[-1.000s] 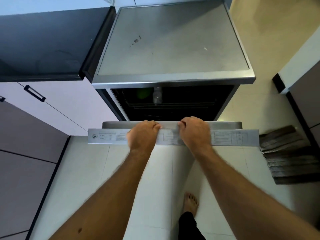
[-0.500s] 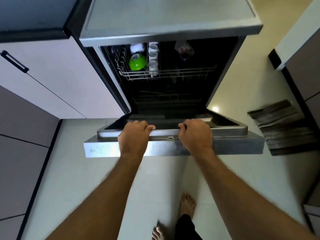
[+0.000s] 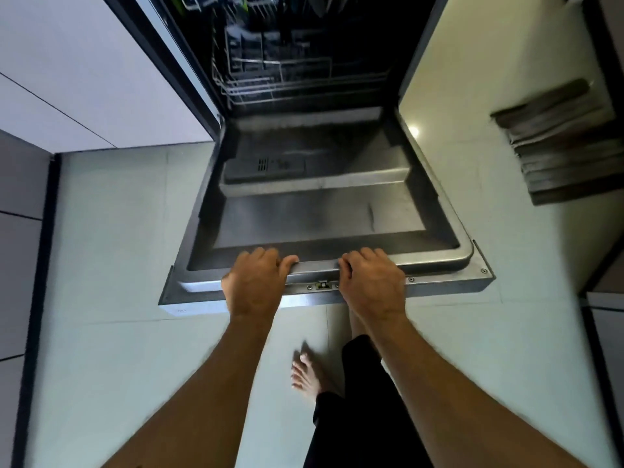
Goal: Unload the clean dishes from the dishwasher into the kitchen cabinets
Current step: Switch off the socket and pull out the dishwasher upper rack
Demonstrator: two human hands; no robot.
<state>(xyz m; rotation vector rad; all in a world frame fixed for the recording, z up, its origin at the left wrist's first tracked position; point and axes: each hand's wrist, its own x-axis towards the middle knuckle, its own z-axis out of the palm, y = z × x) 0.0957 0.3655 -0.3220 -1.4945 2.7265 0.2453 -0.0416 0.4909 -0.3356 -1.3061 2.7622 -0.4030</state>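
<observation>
The dishwasher door (image 3: 317, 211) lies almost flat, its steel inner face up. My left hand (image 3: 253, 285) grips the door's near edge left of the latch. My right hand (image 3: 371, 282) grips the same edge to the right of the latch. Behind the door the dark tub shows the lower wire rack (image 3: 290, 79) with a cutlery basket; a green item (image 3: 175, 3) peeks in at the top edge. Dishes in the racks are mostly hidden in the dark.
White cabinet fronts (image 3: 84, 79) stand to the left of the dishwasher. A dark ribbed floor mat (image 3: 560, 143) lies at the right on the pale tiled floor (image 3: 118, 248). My bare feet (image 3: 307, 373) stand just before the door.
The door has swung down from nearly closed to almost horizontal with both hands on its edge. My view has tipped downward, and the upper rack has left the frame.
</observation>
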